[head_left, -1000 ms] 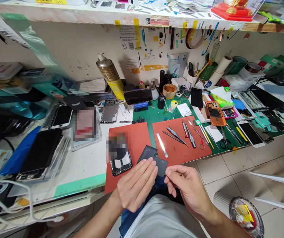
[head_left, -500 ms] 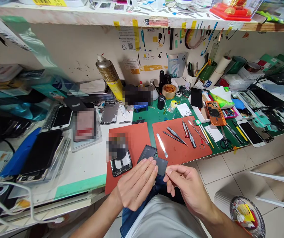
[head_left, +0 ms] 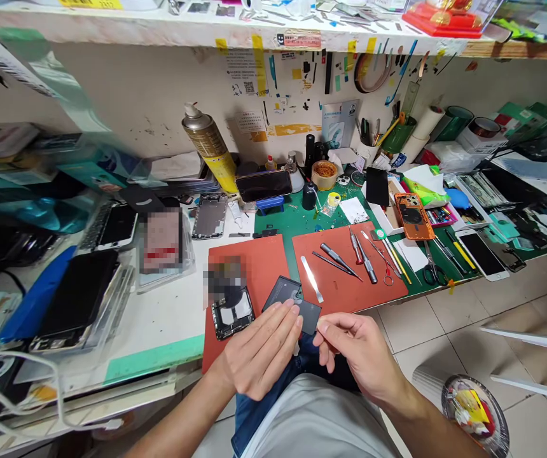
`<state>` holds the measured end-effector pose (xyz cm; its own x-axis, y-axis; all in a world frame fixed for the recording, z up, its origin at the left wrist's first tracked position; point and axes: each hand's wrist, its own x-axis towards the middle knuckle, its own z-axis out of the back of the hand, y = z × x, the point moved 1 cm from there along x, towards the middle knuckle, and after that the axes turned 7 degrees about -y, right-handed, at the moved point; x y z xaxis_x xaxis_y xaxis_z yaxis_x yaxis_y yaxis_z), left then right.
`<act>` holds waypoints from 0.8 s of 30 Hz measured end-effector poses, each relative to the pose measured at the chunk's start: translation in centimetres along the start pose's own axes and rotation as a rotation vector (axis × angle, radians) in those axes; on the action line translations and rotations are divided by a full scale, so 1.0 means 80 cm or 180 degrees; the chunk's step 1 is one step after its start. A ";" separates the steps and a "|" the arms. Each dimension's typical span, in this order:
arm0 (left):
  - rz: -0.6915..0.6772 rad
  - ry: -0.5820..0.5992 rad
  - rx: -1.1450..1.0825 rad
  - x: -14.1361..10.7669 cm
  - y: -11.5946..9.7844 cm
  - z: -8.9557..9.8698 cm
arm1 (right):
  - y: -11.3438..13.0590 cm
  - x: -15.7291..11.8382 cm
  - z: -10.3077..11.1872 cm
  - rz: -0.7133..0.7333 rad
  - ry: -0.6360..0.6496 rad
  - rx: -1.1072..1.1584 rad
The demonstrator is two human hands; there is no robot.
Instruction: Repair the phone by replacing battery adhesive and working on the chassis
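Dark-grey flat piece (head_left: 310, 315) at counter's near edge: left hand (head_left: 266, 350) lies over it, fingers together; right hand (head_left: 357, 350) pinches its corner. Uneven pull could bend it. Farther left, opened phone (head_left: 232, 315) on red mat (head_left: 273, 254).

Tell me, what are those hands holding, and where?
A thin black piece: the left hand covers and holds its middle; the right hand pinches its right edge.

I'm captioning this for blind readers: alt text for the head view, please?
Left hand lies over a dark piece while the right hand pinches at its corner, before a cluttered bench. An open phone rests on one red mat, tools on a second mat.
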<state>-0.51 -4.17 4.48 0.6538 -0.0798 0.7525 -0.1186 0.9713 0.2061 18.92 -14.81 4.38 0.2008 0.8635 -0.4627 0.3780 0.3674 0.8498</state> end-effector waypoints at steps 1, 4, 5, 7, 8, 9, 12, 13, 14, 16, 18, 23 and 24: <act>-0.0021 -0.0020 0.0007 0.000 0.000 0.000 | 0.000 0.000 0.000 -0.0010 -0.0037 0.0016; -0.0067 -0.0067 0.0036 0.001 0.002 -0.001 | 0.002 0.002 -0.002 -0.0062 -0.0222 0.0040; -0.0085 -0.0069 0.0051 0.001 0.003 -0.001 | 0.003 0.004 -0.004 -0.0077 -0.0281 0.0045; -0.0109 -0.0064 0.0066 0.001 0.004 -0.002 | 0.005 0.006 -0.008 -0.0097 -0.0378 0.0065; -0.0111 -0.0069 0.0063 0.001 0.003 -0.002 | 0.006 0.007 -0.009 -0.0101 -0.0419 0.0085; -0.0083 -0.0084 0.0048 0.000 0.003 -0.003 | 0.007 0.008 -0.011 -0.0099 -0.0460 0.0115; 0.0195 -0.0121 -0.0101 -0.004 -0.002 -0.007 | 0.008 0.011 -0.015 -0.0042 -0.0542 0.0235; 0.0339 -0.0158 -0.0171 -0.006 -0.005 -0.009 | 0.007 0.011 -0.015 -0.0006 -0.0549 0.0287; 0.0498 -0.0203 -0.0242 -0.007 -0.009 -0.012 | 0.007 0.012 -0.016 0.0036 -0.0545 0.0340; 0.0809 -0.0328 -0.0351 -0.010 -0.015 -0.017 | 0.005 0.011 -0.016 0.0112 -0.0508 0.0435; 0.1064 -0.0422 -0.0415 -0.012 -0.021 -0.021 | 0.004 0.011 -0.015 0.0142 -0.0467 0.0509; 0.1316 -0.0520 -0.0514 -0.013 -0.027 -0.024 | 0.004 0.009 -0.015 0.0107 -0.0332 0.0667; 0.1359 -0.0547 -0.0553 -0.013 -0.028 -0.025 | 0.004 0.009 -0.015 0.0094 -0.0312 0.0702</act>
<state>0.53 -5.78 1.98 0.4394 0.3122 0.8423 -0.2132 0.9471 -0.2399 18.11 -13.63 4.62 0.2973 0.8311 -0.4699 0.5568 0.2489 0.7925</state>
